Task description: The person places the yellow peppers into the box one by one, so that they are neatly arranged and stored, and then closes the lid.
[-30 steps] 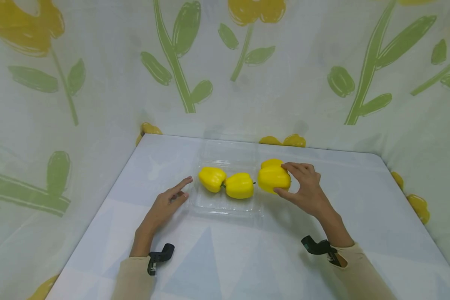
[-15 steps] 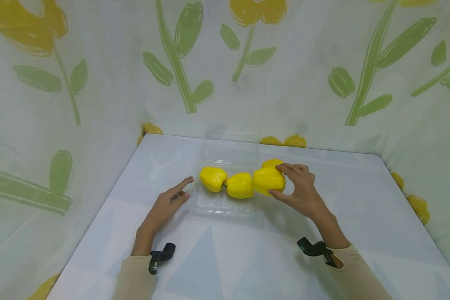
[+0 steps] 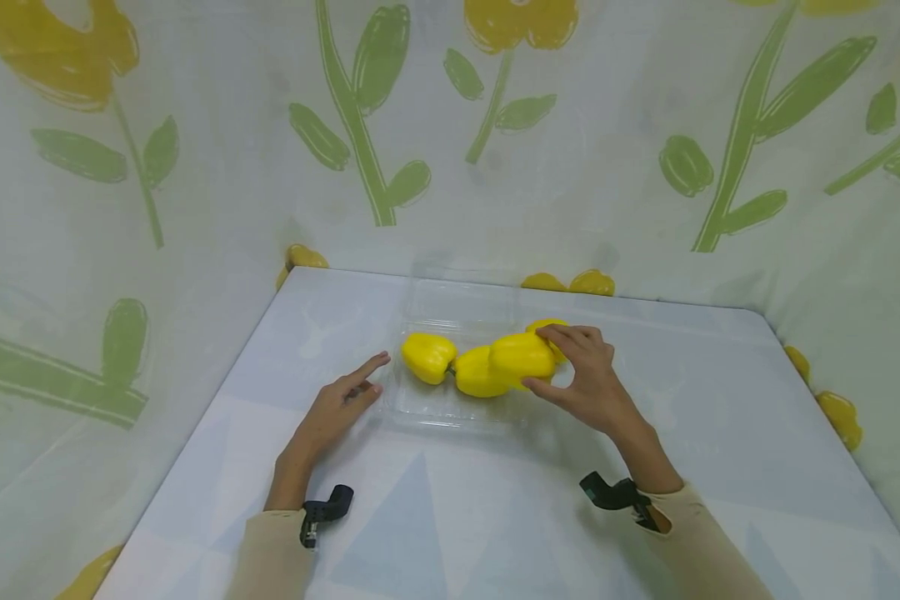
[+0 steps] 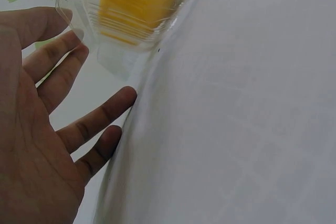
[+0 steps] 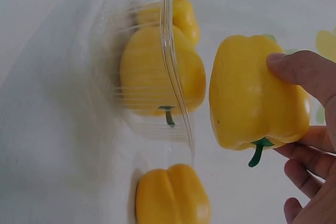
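My right hand (image 3: 592,379) holds a yellow bell pepper (image 5: 257,93) between thumb and fingers, raised above the right side of a clear plastic clamshell box (image 3: 450,414). Two more yellow bell peppers lie in the box: one at the left (image 3: 426,357), and beside it another (image 3: 474,373) partly covered by the held one in the head view. A fourth bell pepper (image 5: 173,198) sits on the table just outside the box, mostly behind my right hand. My left hand (image 4: 42,114) has its fingers spread at the box's left edge; fingertips look to touch the rim.
The lid (image 3: 461,300) of the box is hinged up and leans away at the back. A pale tabletop (image 3: 390,508) with faint triangles surrounds it, and a flower-printed curtain (image 3: 570,183) hangs behind. Each wrist wears a black camera mount (image 3: 328,507).
My right hand has carried the held bell pepper leftward, from beside the box to over the right-hand pepper inside it. My left hand stays at the left edge.
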The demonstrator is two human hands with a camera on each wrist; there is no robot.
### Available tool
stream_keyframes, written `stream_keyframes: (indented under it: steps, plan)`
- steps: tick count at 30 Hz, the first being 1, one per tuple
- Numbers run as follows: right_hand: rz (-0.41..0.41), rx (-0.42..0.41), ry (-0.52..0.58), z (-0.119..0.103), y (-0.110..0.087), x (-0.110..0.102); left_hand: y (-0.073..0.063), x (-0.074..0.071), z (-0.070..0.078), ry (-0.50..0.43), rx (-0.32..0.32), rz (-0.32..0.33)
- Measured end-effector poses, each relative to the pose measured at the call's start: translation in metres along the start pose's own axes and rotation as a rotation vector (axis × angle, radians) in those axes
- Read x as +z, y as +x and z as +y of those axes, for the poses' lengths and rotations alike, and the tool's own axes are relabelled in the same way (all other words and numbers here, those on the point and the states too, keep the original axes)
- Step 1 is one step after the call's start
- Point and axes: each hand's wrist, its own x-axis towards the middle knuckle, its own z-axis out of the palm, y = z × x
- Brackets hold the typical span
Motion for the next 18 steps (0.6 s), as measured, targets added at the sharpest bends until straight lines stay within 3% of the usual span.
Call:
stream_keyframes:
  steps: [18]
  plan:
    - [-0.021, -0.009, 0.044, -0.015, 0.005, 0.015, 0.000, -0.001, 0.000, 0.014, 0.007, 0.009]
